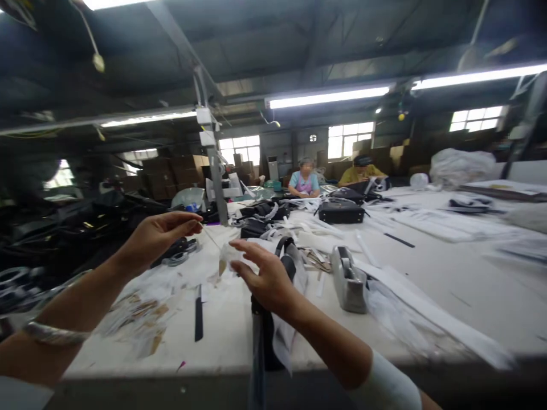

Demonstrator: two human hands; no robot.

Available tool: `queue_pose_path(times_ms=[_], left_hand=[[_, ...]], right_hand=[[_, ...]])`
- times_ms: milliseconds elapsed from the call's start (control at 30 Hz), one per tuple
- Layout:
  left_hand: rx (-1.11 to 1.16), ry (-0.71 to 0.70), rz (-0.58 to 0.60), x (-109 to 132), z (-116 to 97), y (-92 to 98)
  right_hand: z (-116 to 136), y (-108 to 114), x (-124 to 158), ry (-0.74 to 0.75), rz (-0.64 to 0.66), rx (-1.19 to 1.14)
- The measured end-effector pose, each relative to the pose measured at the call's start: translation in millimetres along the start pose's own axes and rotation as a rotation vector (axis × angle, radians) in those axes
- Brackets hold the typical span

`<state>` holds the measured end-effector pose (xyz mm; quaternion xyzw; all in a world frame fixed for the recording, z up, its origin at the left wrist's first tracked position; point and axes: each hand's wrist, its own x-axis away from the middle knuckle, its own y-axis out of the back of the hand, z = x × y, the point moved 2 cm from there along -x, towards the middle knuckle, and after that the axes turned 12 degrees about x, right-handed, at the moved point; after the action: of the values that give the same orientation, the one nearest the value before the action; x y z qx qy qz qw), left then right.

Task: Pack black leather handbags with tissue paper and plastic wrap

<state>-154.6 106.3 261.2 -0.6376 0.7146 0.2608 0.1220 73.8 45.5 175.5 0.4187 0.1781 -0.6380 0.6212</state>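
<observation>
My left hand [164,234] is raised over the table with its thumb and fingers pinched together. A thin pale strand [210,233] runs from those fingertips toward my right hand [269,276]. The fingers of my right hand are curved and apart. Beside its fingertips is a small clear plastic piece [225,256]; I cannot tell whether they touch it. Below my right hand, a black bag part [267,336] with white wrapping [284,341] hangs over the table's front edge, partly hidden by the hand.
A grey tape dispenser [348,282] stands right of my right hand. A black strip [199,313] and plastic scraps [147,313] lie at the left on the white table [226,336]. A black handbag [341,212] sits farther back. Two people [304,181] work across the table.
</observation>
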Motion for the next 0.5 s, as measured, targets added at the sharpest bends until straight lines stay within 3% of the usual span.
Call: queue_pose_path(times_ms=[133,267,400,500], left_hand=[[0.092,-0.058,0.078,4,-26,-39.8],[0.194,-0.094,0.148,9,-42,-72.1],[0.236,-0.062,0.18,14,-38,-88.6],[0.17,-0.017,0.226,19,-22,-95.3]], right_hand=[[1,9,-10,-0.055,-0.036,-0.01],[2,19,0,-0.244,-0.031,-0.295],[2,32,20,-0.433,-0.052,-0.52],[0,46,33,-0.483,-0.071,-0.46]])
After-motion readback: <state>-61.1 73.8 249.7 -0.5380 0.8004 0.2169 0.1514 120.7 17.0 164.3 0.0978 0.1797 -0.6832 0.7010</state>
